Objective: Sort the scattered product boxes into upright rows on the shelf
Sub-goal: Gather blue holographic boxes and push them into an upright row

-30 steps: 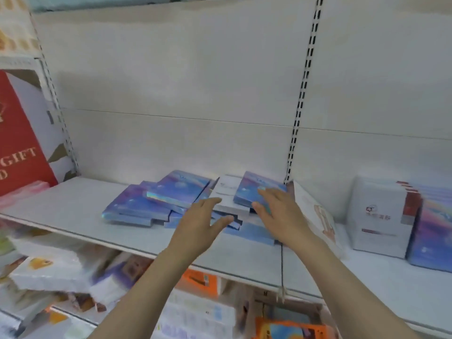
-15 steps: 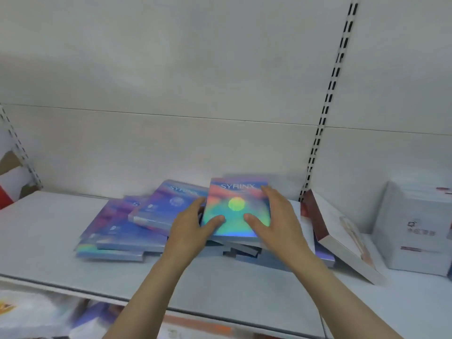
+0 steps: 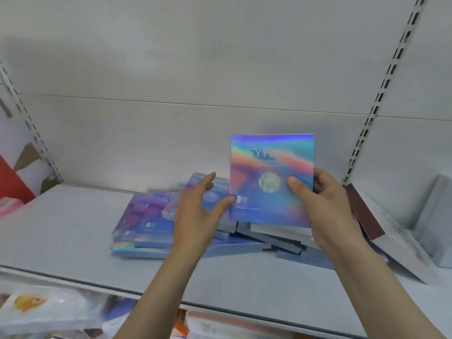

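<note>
above the scattered pile (image 3: 195, 231) on the shelf (image 3: 73, 228): holographic syrinx box (image 3: 271, 179) being held upright, right hand (image 3: 325, 204) pinching its right edge, left hand (image 3: 198, 209) open, thumb touching left edge. advisable: standing it at the back wall, bracing with the left until square.

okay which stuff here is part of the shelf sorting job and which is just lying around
Job: holographic box held upright by right hand; left hand; flat box pile; shelf.
Lying about: leaning white box; red sign; packets below.
</note>
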